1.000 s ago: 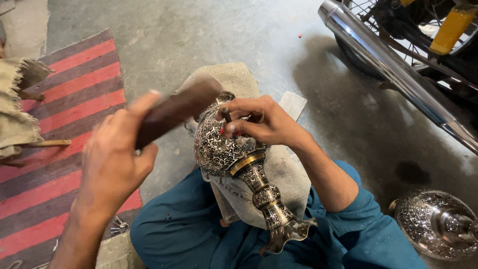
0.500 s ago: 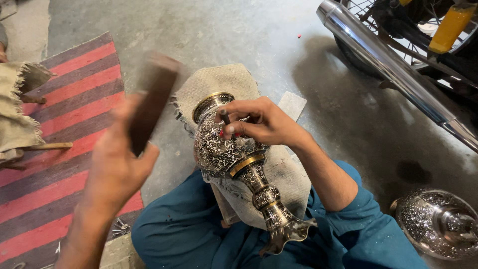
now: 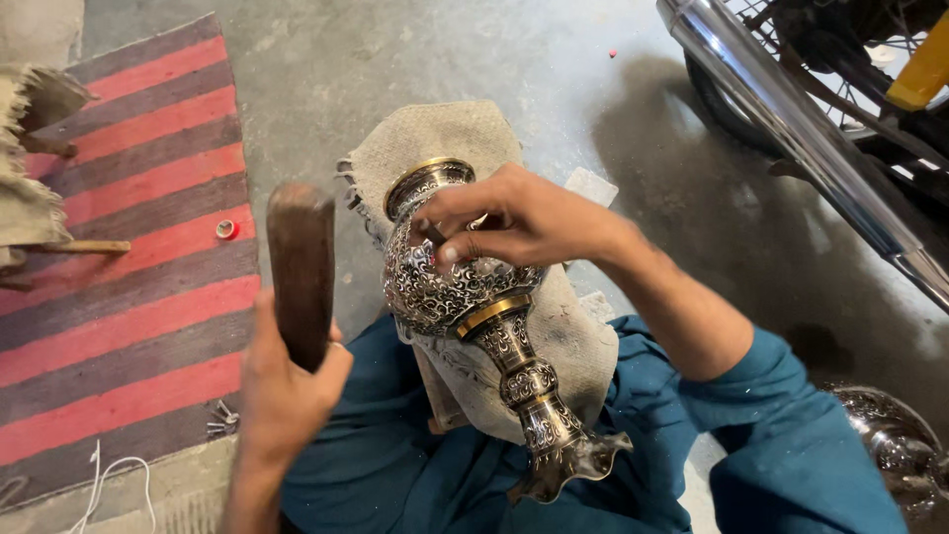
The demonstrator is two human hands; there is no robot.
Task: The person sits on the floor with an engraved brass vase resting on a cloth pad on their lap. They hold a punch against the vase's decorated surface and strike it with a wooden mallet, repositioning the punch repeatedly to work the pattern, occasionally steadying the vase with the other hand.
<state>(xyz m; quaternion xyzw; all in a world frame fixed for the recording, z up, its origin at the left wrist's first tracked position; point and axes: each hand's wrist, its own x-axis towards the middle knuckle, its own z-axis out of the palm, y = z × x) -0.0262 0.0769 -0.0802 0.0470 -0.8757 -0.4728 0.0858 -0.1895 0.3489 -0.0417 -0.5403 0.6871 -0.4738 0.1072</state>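
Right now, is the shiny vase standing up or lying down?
Lying down, tilted. The engraved metal vase rests on a burlap pad over the person's lap, its mouth pointing away and its wavy foot toward the camera, steadied by the right hand.

Vase [image 3: 465, 297] on its side on a cloth [image 3: 435, 133] over the lap, right hand [image 3: 514, 218] on top of it, left hand [image 3: 287, 386] with mallet [image 3: 301, 272] to its left, rug [image 3: 129, 257] further left, motorbike [image 3: 820, 129] behind right, second vase [image 3: 895, 445] at right edge
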